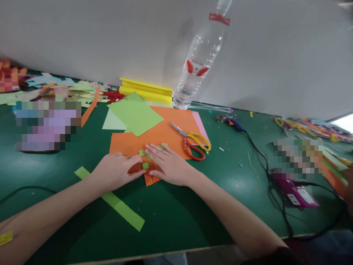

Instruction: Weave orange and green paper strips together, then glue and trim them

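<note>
A small piece of woven paper [149, 179], orange strips crossed with green ones, lies in front of me on larger orange paper. At its left edge, my left hand [116, 171] has thumb and fingers closed on the paper. My right hand [172, 167] rests flat across its right side with fingers stretched out, hiding part of the weave. Under my left forearm runs a loose green paper strip [124, 209]. Scissors [190, 140] with one yellow and one red handle lie on the orange sheet [176, 125], right of my right hand. A green square sheet [135, 114] sits behind.
A tilted-looking water bottle [198, 55] and a folded yellow sheet [146, 92] stand by the grey partition. Paper scraps [60, 88] pile up at back left. On the right are a glue gun [234, 124], black cables and a purple power strip [296, 191].
</note>
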Motion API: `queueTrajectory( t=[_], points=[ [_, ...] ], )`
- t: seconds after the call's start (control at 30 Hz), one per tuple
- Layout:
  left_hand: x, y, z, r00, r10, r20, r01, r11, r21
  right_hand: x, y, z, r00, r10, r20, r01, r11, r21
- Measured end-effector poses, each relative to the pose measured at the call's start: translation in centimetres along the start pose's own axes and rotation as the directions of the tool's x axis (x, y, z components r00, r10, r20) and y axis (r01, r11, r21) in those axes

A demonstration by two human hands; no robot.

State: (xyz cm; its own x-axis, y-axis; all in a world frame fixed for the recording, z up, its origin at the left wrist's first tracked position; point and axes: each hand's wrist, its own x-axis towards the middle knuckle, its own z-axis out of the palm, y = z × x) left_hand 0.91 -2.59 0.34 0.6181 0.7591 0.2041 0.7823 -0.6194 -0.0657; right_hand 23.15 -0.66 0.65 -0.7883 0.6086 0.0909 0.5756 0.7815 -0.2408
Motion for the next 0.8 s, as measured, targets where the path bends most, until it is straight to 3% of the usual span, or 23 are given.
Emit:
queueTrajectory(
  t=[0.17, 0.4, 0.8],
  points=[
    [0.0, -0.1, 0.0, 0.999, -0.021, 0.038, 0.022, 0.999, -0.026, -0.5, 1.6, -1.4, 0.993, -0.050, -0.106, 0.062, 0.992, 0.112],
    [0.0, -0.1, -0.2, 0.996, -0.034, 0.080, 0.039, 0.997, -0.061, -0.9, 4.0, -2.0, 0.984, -0.079, -0.162, 0.118, 0.963, 0.242],
    [0.0, -0.1, -0.2, 0.998, -0.034, 0.051, 0.038, 0.996, -0.084, -0.7, 4.2, -1.6, 0.985, -0.071, -0.157, 0.109, 0.962, 0.250]
  ],
)
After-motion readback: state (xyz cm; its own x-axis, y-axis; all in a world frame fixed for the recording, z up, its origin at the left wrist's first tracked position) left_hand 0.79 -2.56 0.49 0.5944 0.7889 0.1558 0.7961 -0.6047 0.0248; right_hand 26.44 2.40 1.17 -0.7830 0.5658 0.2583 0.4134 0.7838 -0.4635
